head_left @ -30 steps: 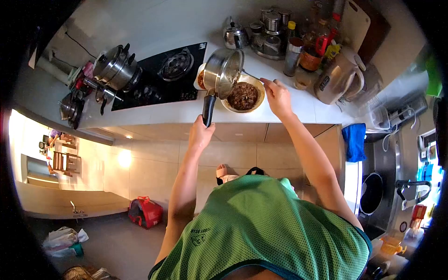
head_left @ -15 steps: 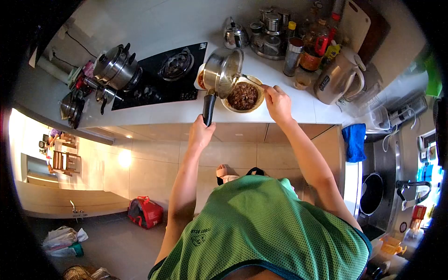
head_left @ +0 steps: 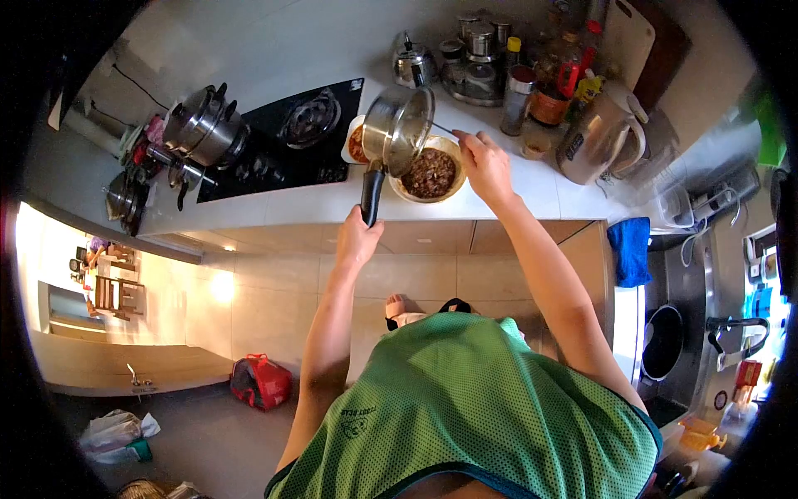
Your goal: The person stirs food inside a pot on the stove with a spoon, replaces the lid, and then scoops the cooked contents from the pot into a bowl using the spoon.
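My left hand is closed around the black handle of a steel saucepan, tipped on its side with its mouth facing right. My right hand pinches a thin metal-handled utensil that reaches to the pan's mouth; its working end cannot be made out. Below the pan's rim stands a pale bowl holding dark brown, lumpy food. Partly behind the pan is a white dish of reddish food.
Left of the bowl is a black cooktop with a steel pot. A small kettle, jars and bottles line the wall. An electric kettle stands at right, near the sink and a blue cloth.
My right hand has moved slightly left and up with the utensil, now nearer the pan's mouth. The saucepan stays tilted over the bowl in my left hand.
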The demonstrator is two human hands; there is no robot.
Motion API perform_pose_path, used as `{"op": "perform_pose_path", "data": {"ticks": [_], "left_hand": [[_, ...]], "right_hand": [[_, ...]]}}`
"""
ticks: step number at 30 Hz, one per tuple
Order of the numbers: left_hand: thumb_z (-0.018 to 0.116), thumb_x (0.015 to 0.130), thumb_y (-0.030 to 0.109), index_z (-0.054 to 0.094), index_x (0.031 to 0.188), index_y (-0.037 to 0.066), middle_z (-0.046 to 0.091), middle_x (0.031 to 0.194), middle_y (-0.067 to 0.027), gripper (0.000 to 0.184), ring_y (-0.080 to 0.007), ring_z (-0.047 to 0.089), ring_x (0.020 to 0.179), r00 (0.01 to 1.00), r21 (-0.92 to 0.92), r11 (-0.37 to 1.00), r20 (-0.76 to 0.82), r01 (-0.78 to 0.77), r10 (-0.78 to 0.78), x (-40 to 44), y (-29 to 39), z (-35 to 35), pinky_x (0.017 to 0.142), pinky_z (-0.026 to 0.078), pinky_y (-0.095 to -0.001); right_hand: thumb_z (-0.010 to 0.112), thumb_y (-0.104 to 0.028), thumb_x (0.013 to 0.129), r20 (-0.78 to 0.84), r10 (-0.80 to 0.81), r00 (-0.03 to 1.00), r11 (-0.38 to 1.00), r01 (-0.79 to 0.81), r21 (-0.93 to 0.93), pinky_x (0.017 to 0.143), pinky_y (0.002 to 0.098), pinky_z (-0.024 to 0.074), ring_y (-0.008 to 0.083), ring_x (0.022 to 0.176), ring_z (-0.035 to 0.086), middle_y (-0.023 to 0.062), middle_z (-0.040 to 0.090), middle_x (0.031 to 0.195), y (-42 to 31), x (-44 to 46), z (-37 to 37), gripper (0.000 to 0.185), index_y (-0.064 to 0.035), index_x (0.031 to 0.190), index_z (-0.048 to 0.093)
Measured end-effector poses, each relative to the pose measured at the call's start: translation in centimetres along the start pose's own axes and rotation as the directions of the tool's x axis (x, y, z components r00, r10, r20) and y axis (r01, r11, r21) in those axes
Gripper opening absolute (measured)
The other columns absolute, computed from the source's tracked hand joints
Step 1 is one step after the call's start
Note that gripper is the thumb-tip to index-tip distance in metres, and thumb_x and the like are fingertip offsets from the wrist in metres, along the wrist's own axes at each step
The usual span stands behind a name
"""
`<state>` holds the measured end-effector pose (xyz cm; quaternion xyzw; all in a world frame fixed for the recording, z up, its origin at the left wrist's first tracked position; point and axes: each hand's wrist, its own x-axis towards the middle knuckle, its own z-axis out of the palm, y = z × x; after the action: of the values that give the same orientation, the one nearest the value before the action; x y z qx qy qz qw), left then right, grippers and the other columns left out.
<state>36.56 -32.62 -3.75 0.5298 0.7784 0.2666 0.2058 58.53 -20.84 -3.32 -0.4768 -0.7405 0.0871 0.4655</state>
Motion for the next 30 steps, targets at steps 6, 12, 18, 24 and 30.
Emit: {"op": "perform_pose_path", "data": {"ticks": [6,12,18,24,30], "left_hand": [[0.061,0.073,0.022,0.049,0.083,0.002,0.058,0.067,-0.0180,0.026,-0.0338,0.058,0.064,1.000,-0.002,1.000,0.018,0.010,-0.010,-0.2,0.5,-0.3,0.058,0.044,-0.0397],[0.061,0.073,0.022,0.049,0.082,0.002,0.057,0.066,-0.0167,0.025,-0.0307,0.057,0.061,1.000,-0.030,1.000,0.007,0.009,-0.009,0.3,-0.3,0.1,0.057,0.044,-0.0390],[0.061,0.073,0.022,0.049,0.079,0.002,0.056,0.064,-0.0146,0.024,-0.0275,0.056,0.059,0.999,-0.035,0.999,-0.014,-0.029,0.028,0.4,0.1,0.1,0.056,0.043,-0.0380],[0.061,0.073,0.023,0.049,0.080,0.002,0.055,0.064,-0.0146,0.025,-0.0277,0.055,0.059,0.999,-0.031,0.999,-0.021,-0.039,0.038,0.6,-0.6,0.3,0.056,0.042,-0.0379],[0.061,0.074,0.022,0.048,0.080,0.002,0.055,0.063,-0.0139,0.025,-0.0258,0.055,0.058,0.999,-0.028,0.998,-0.020,-0.050,0.050,0.3,-0.2,-0.1,0.055,0.042,-0.0367]], "right_hand": [[0.053,-0.012,0.079,0.022,-0.031,0.999,0.998,0.032,-0.054,0.057,0.0402,0.0446,0.0310,0.063,0.056,0.0113,0.056,0.071,1.8,-0.4,1.2,0.018,-0.0121,0.094,0.063],[0.053,-0.013,0.080,0.100,0.094,0.991,0.986,-0.106,0.129,0.058,0.0399,0.0440,0.0322,0.064,0.056,0.0133,0.057,0.073,2.0,-1.6,-0.8,0.016,-0.0091,0.092,0.064],[0.053,-0.013,0.081,0.056,0.131,0.990,0.981,-0.138,0.140,0.059,0.0390,0.0437,0.0326,0.066,0.056,0.0150,0.057,0.073,2.2,-0.8,-0.4,0.017,-0.0093,0.091,0.065],[0.052,-0.014,0.081,0.132,0.113,0.985,0.983,-0.130,0.129,0.061,0.0387,0.0441,0.0314,0.068,0.057,0.0140,0.058,0.075,1.2,-0.5,-1.2,0.019,-0.0106,0.094,0.065],[0.052,-0.016,0.081,0.121,0.079,0.989,0.988,-0.094,0.126,0.062,0.0388,0.0441,0.0313,0.069,0.057,0.0135,0.058,0.076,2.2,-0.3,-0.2,0.019,-0.0105,0.093,0.066]]}}
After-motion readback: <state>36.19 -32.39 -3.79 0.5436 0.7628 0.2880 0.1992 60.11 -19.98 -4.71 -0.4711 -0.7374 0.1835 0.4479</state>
